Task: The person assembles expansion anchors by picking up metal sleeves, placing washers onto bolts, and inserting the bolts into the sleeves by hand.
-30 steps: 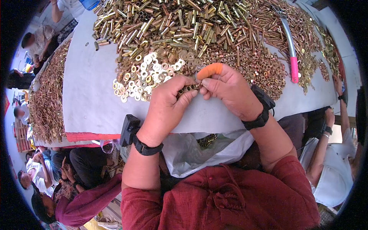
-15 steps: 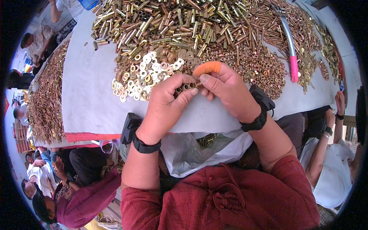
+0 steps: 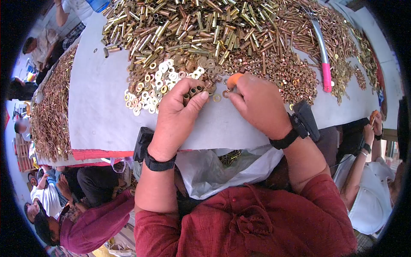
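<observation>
My left hand (image 3: pixel 177 113) is closed around several short brass-coloured metal sleeves (image 3: pixel 192 91), their open round ends facing me. To its right, and apart from it, my right hand (image 3: pixel 259 105) wears an orange finger cover (image 3: pixel 234 80) on one finger. Its thumb and covered finger pinch a small washer (image 3: pixel 225 94), partly hidden by the fingertips. A loose washer (image 3: pixel 217 98) lies on the table between the hands. Behind my left hand spreads a pile of flat washers (image 3: pixel 160 81); beyond my right hand is a heap of copper-coloured nuts (image 3: pixel 295 79).
A large heap of metal sleeves (image 3: pixel 184 30) covers the back of the white-covered table (image 3: pixel 98 107). A tool with a pink handle (image 3: pixel 327 77) lies at the right. A plastic bag (image 3: pixel 205 171) hangs open at my lap. Other people sit left and right (image 3: pixel 366 184).
My hands have moved apart. The left shifted left and down with the sleeves; the right drew away to the right and turned, and a washer now shows at its fingertips.
</observation>
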Demonstrator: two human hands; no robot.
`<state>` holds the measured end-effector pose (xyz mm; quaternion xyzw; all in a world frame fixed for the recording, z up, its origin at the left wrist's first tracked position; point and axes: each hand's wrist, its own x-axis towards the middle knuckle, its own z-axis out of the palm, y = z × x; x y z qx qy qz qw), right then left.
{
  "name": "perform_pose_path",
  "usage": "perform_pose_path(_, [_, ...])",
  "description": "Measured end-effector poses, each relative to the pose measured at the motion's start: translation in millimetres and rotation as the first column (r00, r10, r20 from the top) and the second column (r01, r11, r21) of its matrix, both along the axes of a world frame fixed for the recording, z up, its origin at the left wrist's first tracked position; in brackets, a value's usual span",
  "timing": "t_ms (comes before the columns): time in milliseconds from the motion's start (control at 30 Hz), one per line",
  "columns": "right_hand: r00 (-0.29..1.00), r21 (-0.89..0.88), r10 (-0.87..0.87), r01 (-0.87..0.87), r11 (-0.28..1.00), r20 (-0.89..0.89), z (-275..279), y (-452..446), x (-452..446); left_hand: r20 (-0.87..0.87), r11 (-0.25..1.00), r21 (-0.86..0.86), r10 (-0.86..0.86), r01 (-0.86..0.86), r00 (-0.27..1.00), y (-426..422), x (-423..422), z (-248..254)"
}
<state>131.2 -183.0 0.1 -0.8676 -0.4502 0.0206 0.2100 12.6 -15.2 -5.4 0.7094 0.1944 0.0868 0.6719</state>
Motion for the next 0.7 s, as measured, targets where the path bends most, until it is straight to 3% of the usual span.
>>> perform_pose_path(200, [0.993, 0.004, 0.024, -0.025, 1.000, 0.116, -6.4, -1.1, 1.7, 0.029, 0.988, 0.153, -0.037, 0.032, 0.999, 2.0, -0.3, -2.9])
perform_pose_path(333, [0.997, 0.079, 0.027, -0.033, 0.996, 0.075, -1.6, 0.7, 2.9, 0.028, 0.983, 0.175, -0.062, 0.057, 0.998, 3.0, -0.4, -5.3])
perform_pose_path(400, [0.942, 0.210, 0.001, 0.074, 0.975, -0.336, 2.5, 2.1, 4.2, 0.065, 0.972, 0.232, -0.061, 0.045, 0.996, 2.5, 0.3, -7.5])
perform_pose_path(433, [0.943, 0.213, 0.004, 0.070, 0.975, -0.332, -0.5, 2.7, 5.0, 0.095, 0.958, 0.283, -0.067, 0.037, 0.993, 2.0, 0.6, -7.5])
perform_pose_path(500, [0.661, 0.449, 0.213, 0.208, 0.869, -0.719, -9.2, 4.4, 5.5, 0.112, 0.956, 0.292, -0.071, 0.036, 0.991, 1.5, 0.7, -7.1])
perform_pose_path(533, [0.663, 0.452, 0.216, 0.206, 0.868, -0.717, -8.4, 4.7, 4.7, 0.120, 0.952, 0.305, -0.078, 0.038, 0.990, 1.9, 0.7, -9.5])
perform_pose_path(600, [0.530, 0.457, 0.272, 0.256, 0.852, -0.803, -2.7, 6.7, 0.1, 0.131, 0.945, 0.326, -0.085, 0.038, 0.988, 2.1, 0.9, -10.7])
perform_pose_path(700, [0.562, 0.415, 0.214, 0.258, 0.873, -0.799, -1.2, 9.2, -5.7, 0.030, 0.932, 0.330, -0.166, 0.147, 0.986, 3.8, -0.4, -8.6])
